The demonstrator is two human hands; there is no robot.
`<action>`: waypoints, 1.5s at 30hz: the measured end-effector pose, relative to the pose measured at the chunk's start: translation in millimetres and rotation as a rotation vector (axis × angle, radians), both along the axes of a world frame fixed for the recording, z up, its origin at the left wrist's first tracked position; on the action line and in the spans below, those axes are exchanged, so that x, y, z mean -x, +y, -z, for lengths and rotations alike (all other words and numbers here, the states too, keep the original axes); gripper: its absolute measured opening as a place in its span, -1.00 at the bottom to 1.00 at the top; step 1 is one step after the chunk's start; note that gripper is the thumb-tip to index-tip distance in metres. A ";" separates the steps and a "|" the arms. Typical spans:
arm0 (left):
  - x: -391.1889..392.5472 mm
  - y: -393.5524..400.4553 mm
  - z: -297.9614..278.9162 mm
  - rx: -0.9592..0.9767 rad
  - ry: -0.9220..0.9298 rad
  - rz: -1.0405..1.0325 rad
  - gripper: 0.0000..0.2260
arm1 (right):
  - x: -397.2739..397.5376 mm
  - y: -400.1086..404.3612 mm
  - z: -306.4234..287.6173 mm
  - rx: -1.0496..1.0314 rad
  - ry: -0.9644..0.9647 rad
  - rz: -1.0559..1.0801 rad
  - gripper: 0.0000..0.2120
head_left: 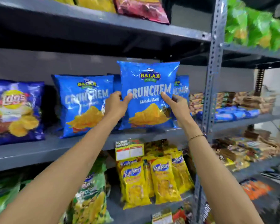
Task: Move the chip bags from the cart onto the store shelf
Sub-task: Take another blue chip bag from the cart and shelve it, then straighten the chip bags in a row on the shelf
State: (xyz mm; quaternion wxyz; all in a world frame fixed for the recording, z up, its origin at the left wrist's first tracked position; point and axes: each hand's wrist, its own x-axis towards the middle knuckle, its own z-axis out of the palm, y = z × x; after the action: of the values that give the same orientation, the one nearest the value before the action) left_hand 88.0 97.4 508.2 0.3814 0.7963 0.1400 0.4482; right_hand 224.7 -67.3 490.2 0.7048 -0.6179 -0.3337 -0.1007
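Head camera is looking up at the shelving, where both hands are pinching one blue chip bag by its side edges and holding it upright with the label facing out. The left hand is pressing its thumb on the front near the bag's 9 o'clock edge, fingers wrapping behind; the right hand is doing the same at 3 o'clock, so each grip is closing on the bag rather than hanging open. Holding it by both sides is probably keeping the puffy pack square and its face readable, as its neighbours are. The bag's bottom edge is sitting at or just above the grey store shelf; whether it is touching I cannot tell. At 9 o'clock of it another blue bag of the same kind is standing upright, and a third one is peeking out behind at 3 o'clock, so the held bag is going in front as the row's next facing. Farther toward 9 o'clock a dark blue bag is standing. Yellow snack packs are filling the shelf below at 6 o'clock. No cart is showing.
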 end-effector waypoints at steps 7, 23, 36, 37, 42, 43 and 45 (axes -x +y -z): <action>-38.5 9.5 -0.9 0.039 0.097 -0.073 -0.64 | -55.0 40.9 13.8 0.063 0.078 0.022 -0.55; -60.8 17.5 19.1 -0.031 0.147 -0.123 -0.45 | -64.6 76.6 29.9 -0.001 -0.035 0.228 -0.45; 36.5 53.7 20.6 -0.158 -0.174 -0.195 -0.86 | 57.3 125.8 30.6 -0.216 -0.412 0.257 -0.89; 52.2 62.6 18.9 -0.161 -0.194 -0.208 -0.87 | 72.2 135.0 29.6 -0.218 -0.421 0.213 -0.89; 134.9 113.1 13.7 -0.181 -0.208 -0.315 -0.87 | 150.3 190.8 17.4 -0.151 -0.454 0.000 -0.87; 150.4 124.1 14.6 -0.164 -0.200 -0.354 -0.85 | 163.5 203.0 16.2 -0.111 -0.452 -0.049 -0.87; 179.7 147.1 19.3 -0.136 -0.198 -0.430 -0.81 | 185.1 227.2 17.2 -0.004 -0.421 -0.148 -0.85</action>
State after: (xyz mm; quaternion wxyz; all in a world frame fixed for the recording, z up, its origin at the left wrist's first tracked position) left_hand -91.7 244.6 488.9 0.2347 0.7241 0.2376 0.6034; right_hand 39.6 159.9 473.0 0.6262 -0.5556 -0.5178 -0.1763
